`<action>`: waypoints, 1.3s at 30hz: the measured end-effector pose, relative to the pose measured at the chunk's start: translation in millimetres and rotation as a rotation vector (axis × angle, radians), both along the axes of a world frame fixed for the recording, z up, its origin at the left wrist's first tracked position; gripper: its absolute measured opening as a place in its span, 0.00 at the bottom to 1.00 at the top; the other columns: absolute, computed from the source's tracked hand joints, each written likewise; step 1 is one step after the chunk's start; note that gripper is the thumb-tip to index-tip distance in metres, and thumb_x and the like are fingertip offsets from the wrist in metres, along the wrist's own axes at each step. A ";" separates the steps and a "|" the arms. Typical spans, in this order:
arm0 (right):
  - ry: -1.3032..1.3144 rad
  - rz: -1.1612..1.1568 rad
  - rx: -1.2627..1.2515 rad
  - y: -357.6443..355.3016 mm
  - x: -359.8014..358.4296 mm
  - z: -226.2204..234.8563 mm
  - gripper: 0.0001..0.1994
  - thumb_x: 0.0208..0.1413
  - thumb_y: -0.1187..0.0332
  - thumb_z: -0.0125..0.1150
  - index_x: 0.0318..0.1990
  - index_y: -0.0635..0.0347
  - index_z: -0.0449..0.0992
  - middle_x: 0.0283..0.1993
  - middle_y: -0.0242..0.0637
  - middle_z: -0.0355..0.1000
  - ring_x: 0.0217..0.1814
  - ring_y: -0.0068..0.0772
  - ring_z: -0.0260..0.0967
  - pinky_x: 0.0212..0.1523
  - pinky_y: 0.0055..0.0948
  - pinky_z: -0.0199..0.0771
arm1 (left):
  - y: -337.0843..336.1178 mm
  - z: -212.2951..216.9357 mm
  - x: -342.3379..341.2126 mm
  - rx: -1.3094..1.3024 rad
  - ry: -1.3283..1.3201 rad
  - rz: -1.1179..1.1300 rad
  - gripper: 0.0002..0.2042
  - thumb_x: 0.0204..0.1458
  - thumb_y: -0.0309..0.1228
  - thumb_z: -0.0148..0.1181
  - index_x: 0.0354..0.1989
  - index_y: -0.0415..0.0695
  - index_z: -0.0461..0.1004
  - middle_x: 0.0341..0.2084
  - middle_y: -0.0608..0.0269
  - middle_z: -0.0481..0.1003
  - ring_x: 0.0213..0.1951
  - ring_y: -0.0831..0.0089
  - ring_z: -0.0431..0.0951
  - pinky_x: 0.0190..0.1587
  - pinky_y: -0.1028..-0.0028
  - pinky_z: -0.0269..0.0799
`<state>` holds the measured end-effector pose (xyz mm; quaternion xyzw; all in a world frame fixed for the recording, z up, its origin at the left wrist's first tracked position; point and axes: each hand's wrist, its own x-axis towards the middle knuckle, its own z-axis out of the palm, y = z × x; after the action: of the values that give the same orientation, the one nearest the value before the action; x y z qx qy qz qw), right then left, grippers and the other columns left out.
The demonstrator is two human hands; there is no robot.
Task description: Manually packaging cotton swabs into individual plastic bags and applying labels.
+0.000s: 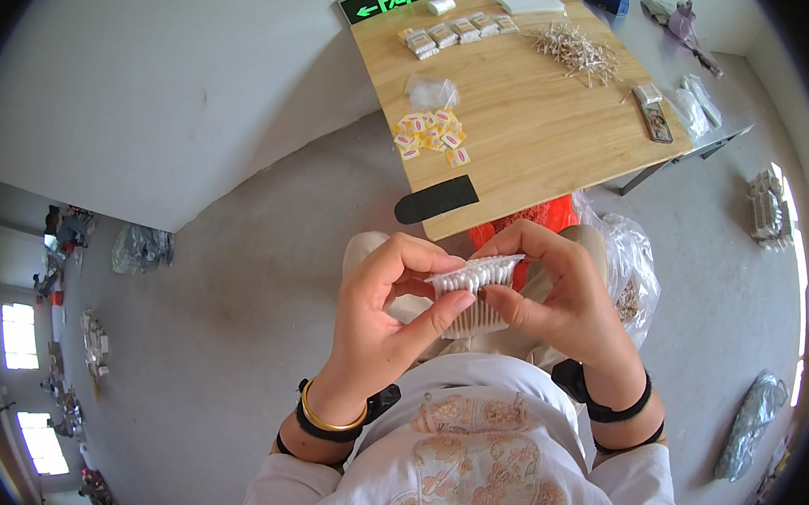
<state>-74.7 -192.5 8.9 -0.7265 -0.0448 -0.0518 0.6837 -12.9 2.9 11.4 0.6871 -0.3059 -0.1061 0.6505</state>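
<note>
Above my lap, both hands grip a clear packet of cotton swabs (475,276), its white tips facing up and its pale sticks pointing down. My left hand (378,293) is closed on the packet's left side, the thumb pressed against its front. On the right side, my right hand (556,296) pinches it near the upper edge, with the index finger bent over the top. The packet's back is hidden behind the swabs and fingers.
On the wooden table (500,100) lie loose swabs (576,53), filled packets (457,33), yellow-and-white cards (430,132), clear bags (432,92), a phone (655,118) and a black strip (437,199). Red (548,216) and clear plastic bags (630,268) sit below the near edge.
</note>
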 end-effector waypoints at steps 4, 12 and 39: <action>0.011 -0.005 0.014 2.0 -0.6 0.8 0.13 0.52 0.73 0.66 0.44 0.68 0.77 0.38 0.36 0.77 0.42 0.24 0.73 0.46 0.26 0.73 | -2.9 -2.4 -1.1 -0.012 -0.004 0.039 0.10 0.52 0.21 0.67 0.40 0.37 0.73 0.37 0.63 0.75 0.39 0.76 0.80 0.42 0.76 0.79; 0.017 -0.035 0.003 3.8 -1.1 -0.3 0.13 0.54 0.71 0.67 0.44 0.68 0.77 0.39 0.36 0.76 0.42 0.23 0.72 0.45 0.25 0.72 | -2.3 -5.8 -0.3 0.050 -0.166 0.074 0.12 0.50 0.21 0.68 0.41 0.38 0.73 0.36 0.63 0.76 0.37 0.77 0.80 0.40 0.78 0.77; -0.299 0.093 -0.100 6.7 -2.7 10.3 0.22 0.45 0.67 0.77 0.51 0.56 0.82 0.42 0.33 0.70 0.48 0.34 0.65 0.50 0.31 0.68 | 1.7 -10.6 -5.0 0.135 -0.227 0.012 0.15 0.43 0.20 0.72 0.42 0.38 0.80 0.33 0.61 0.83 0.34 0.76 0.82 0.38 0.77 0.75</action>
<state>-77.4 -185.8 19.2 -0.7410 -0.1821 -0.1253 0.6340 -17.9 4.6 0.8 0.7388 -0.3656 -0.0443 0.5644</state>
